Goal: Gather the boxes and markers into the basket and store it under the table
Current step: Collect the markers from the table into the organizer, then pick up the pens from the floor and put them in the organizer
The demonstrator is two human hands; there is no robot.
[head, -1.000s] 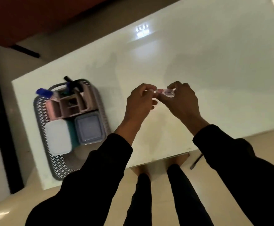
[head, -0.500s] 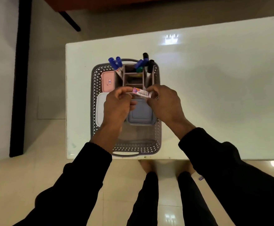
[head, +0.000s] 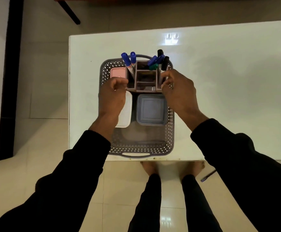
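Black sleeves (head: 79, 173) enter from the lower corners of the frame; my legs and bare feet (head: 149, 167) stand on the tiled floor, with a pen (head: 208, 176) lying on the floor at lower right. Just above the feet is the near edge of the table (head: 228, 84). On it, at frame centre, sits the basket (head: 170, 131), one handle at the table edge. Inside, a white box (head: 125, 113) lies left of a grey box (head: 151, 109). My left hand (head: 113, 96) hovers above the white box, fingers curled, holding nothing visible. My right hand (head: 178, 91) sits over the right rim of the basket, fingers curled at the right side of the organiser (head: 144, 79); whether they hold anything, I cannot tell. A pink box (head: 118, 72) lies left of the organiser. Markers (head: 130, 61) stand in the organiser, leaning outward, at upper centre.
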